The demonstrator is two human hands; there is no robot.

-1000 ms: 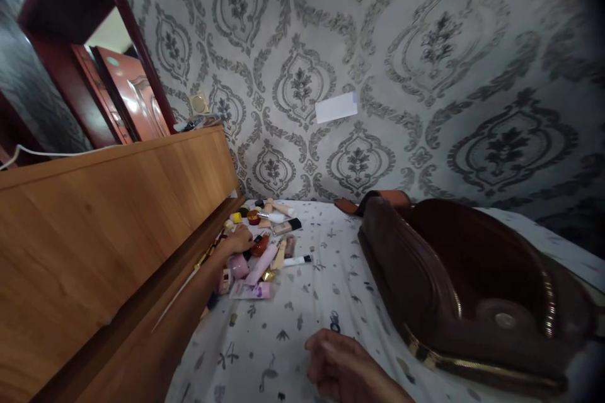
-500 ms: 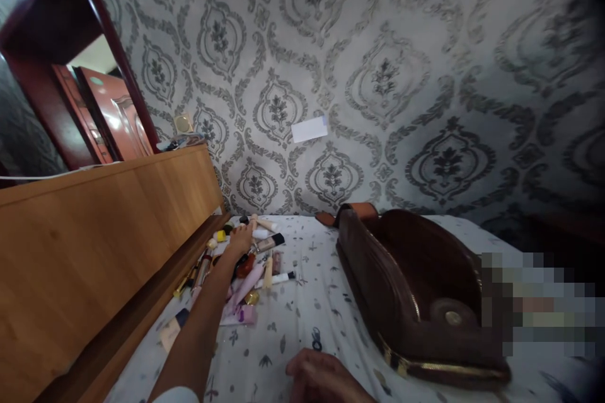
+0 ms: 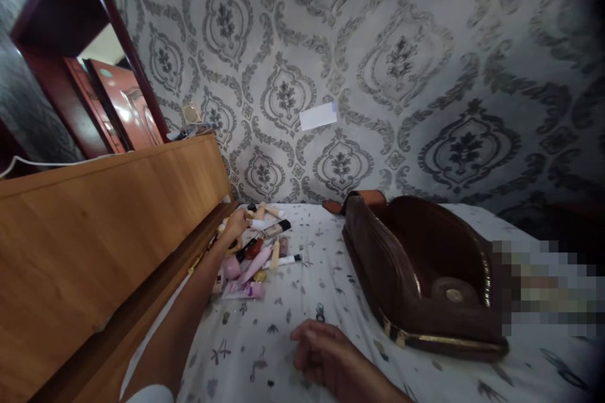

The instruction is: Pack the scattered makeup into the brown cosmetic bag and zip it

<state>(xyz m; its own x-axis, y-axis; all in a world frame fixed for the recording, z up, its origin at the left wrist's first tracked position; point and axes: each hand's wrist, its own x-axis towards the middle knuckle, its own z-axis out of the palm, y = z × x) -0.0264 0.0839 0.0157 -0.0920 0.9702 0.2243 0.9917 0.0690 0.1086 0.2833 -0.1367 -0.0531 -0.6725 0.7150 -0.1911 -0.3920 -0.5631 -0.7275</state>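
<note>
Left hand: arm at full stretch alongside the wooden board, hand down in the heap of cosmetics. Fingers are drawn together, tips aimed away toward the wall. Whether they pinch anything is too small to tell.

Heap of cosmetics: lies on the bed sheet, tight against the foot of the wooden board, at the far end of the bed near the wall. It is mostly tubes and small bottles, crowded and touching.
- Bottle with black cap: just right of the left hand, long axis across the view, cap to the right.
- Pink tube: nearer than the hand, lying on a slant.
- White tube: at the heap's right edge, dark tip pointing right toward the bag.
- Lilac tube: flat, the nearest piece, on the wrist side of the hand.

So most of the heap lies to the right of the left hand and back toward the body. Only a few small caps sit beyond the fingertips.

Right hand: rests on the bed sheet close to the body, fingers loosely curled, holding nothing. It is well apart from the heap, so the left hand is much the nearer.

Brown bag: open and lying on its side to the right, mouth toward the camera, apart from the heap with bare sheet between. The right hand is near its front corner.

Wall: patterned paper, with a white slip stuck on it.
</note>
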